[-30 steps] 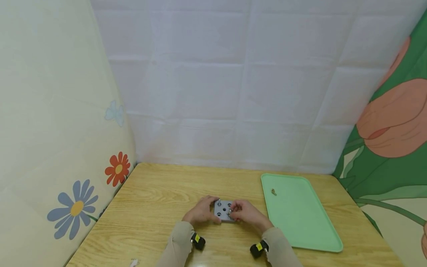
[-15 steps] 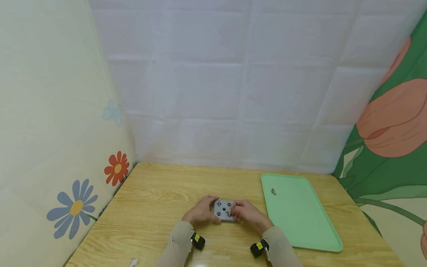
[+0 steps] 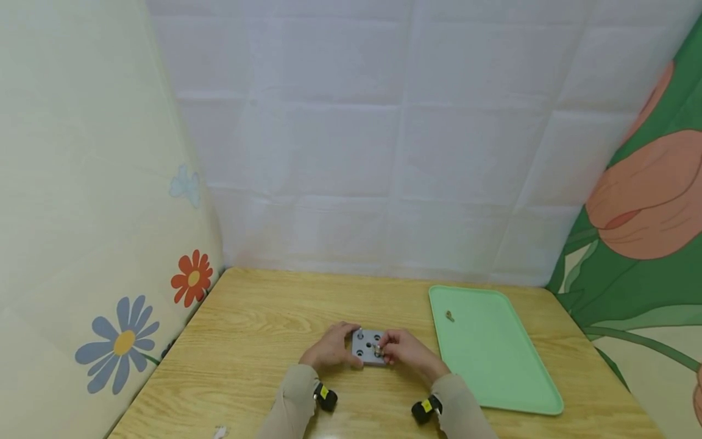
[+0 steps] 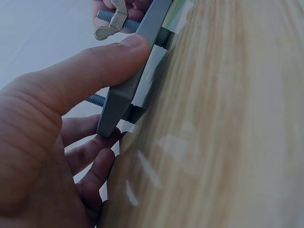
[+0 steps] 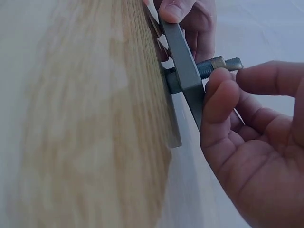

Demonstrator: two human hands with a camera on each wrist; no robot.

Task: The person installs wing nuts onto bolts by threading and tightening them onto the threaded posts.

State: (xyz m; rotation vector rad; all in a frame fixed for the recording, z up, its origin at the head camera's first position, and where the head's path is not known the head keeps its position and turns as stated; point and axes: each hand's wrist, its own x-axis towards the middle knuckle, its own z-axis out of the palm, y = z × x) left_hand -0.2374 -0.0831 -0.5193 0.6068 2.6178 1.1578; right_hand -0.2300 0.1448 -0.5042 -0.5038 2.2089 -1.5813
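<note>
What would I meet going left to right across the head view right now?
Blue flower print → red flower print → white scrap at the near edge → left hand → grey plate → right hand → green tray → large pink tulip print.

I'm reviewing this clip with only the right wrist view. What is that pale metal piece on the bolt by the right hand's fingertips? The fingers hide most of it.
Observer: The left wrist view shows both its wings: it's a wing nut around the bolt.
Operator: Is that the only bolt?
Observer: No, the head view shows a second bolt at the far left corner of the plate.
Operator: Any loose parts nearby?
Observer: In the head view, a small brass-coloured piece lies on the green tray.
</note>
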